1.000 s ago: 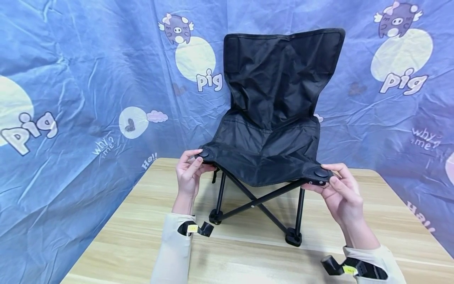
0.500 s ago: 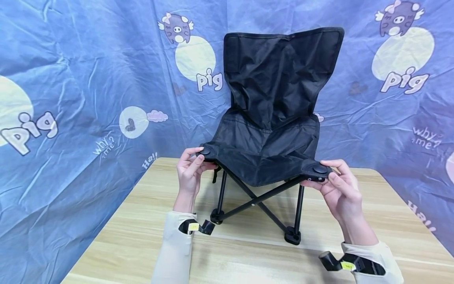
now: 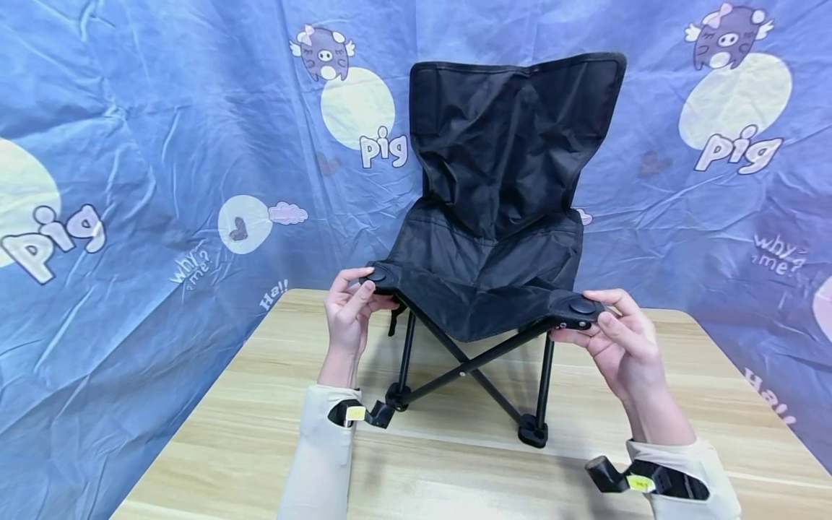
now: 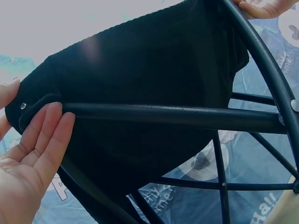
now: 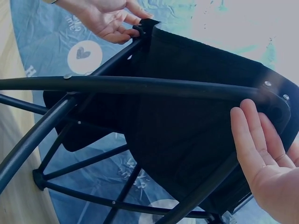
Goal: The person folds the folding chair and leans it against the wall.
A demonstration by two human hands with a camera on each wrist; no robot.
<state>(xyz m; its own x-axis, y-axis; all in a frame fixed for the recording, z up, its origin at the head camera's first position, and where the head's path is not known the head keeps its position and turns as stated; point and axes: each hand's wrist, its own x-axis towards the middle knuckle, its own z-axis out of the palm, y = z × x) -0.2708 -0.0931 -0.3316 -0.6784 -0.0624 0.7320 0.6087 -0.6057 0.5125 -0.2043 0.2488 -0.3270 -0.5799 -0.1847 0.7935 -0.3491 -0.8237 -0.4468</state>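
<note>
A black folding chair (image 3: 481,267) with a fabric seat and back stands unfolded on the wooden table. My left hand (image 3: 347,310) grips its front left seat corner, thumb and index finger at the round cap on top, other fingers beneath. The front right corner is held the same way by my right hand (image 3: 624,347). From below, in the left wrist view, fingers of the left hand (image 4: 35,149) touch the end of a frame tube (image 4: 177,114). The right wrist view shows the right hand (image 5: 266,149) with its fingertips under the other corner, beside two rivets.
The chair's crossed front legs (image 3: 463,374) end in black plastic feet (image 3: 533,432) on the pale wood table (image 3: 260,433). Behind and to the sides hangs a blue cloth (image 3: 162,144) printed with pigs. A short black strap (image 3: 393,320) dangles below the left corner.
My right hand has moved slightly left with the chair's right corner, and the right front foot has shifted a little inward. The left hand stays nearly in place.
</note>
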